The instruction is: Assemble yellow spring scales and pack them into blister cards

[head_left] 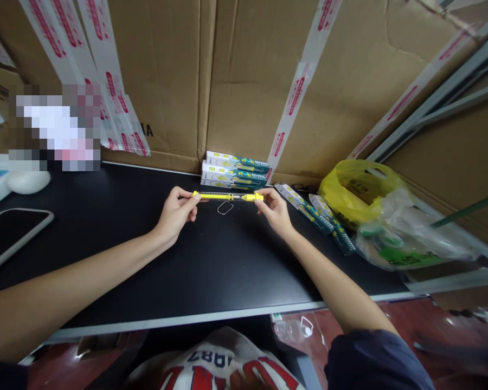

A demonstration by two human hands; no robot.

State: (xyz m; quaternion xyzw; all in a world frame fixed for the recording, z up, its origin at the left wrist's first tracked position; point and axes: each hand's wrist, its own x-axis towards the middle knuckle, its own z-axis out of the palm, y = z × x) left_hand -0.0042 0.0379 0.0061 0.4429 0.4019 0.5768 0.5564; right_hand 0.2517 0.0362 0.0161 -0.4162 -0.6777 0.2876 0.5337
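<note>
Both hands hold a slim yellow tubular spring scale (216,196) level above the black table. My left hand (177,213) pinches its left end between thumb and fingers. At the other end, my right hand (275,208) grips the yellow end piece. A short metallic section shows between the yellow body and that end piece. Just below the tube is a thin bent wire loop (225,208); whether it is attached or lies on the table I cannot tell.
Printed narrow boxes (235,174) are stacked behind my hands, and two more boxes (305,208) lie to the right. Beyond them sit a yellow plastic bag (352,192) and a clear bag (415,238). A tablet-like device (14,238) lies left. Cardboard (252,97) walls the back.
</note>
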